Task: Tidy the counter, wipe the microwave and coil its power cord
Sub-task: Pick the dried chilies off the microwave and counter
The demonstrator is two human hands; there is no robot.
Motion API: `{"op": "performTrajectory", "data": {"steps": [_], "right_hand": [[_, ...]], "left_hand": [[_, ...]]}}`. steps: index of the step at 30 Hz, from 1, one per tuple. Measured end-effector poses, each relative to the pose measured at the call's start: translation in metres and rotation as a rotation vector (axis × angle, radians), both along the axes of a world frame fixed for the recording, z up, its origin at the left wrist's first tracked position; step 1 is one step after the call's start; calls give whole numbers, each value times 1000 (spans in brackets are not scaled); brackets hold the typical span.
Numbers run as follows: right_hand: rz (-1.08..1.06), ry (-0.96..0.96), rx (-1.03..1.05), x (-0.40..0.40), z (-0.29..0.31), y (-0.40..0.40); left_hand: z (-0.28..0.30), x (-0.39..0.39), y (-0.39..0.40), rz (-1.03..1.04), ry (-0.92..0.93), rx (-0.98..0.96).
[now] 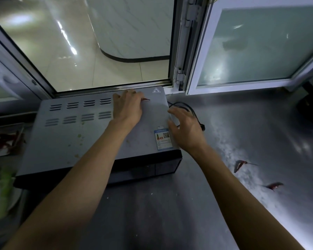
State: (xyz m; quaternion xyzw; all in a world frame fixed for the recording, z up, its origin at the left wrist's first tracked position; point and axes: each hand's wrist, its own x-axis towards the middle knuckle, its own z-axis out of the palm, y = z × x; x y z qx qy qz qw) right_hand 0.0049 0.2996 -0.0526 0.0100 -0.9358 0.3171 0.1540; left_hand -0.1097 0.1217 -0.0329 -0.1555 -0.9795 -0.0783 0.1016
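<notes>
We see the left hand [127, 105] flat on the microwave [90, 134] top near its back edge, fingers at a red chili [146, 99]; whether they pinch it we cannot tell. The right hand [184, 127] hovers with fingers spread, holding nothing, over the microwave's right edge, above the black power cord [188, 107] on the steel counter [242, 123]. Two more chilies [239, 165] lie farther right.

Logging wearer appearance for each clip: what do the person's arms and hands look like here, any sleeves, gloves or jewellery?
Both forearms are bare as far as the frame shows, with no sleeve in view. The left hand and right hand wear no gloves. No watch, bracelet or ring shows on the visible sides, and no markings can be made out in the dim light.
</notes>
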Motion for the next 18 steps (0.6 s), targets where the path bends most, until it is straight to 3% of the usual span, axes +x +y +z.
{"op": "performTrajectory", "data": {"steps": [9,18], "right_hand": [[-58,12,-9,22,-7,33],[-264,-91,-44,89,-32,128]], "left_hand": [[12,29,54,-165,75,134],[-4,79,159,-393,55,278]]}}
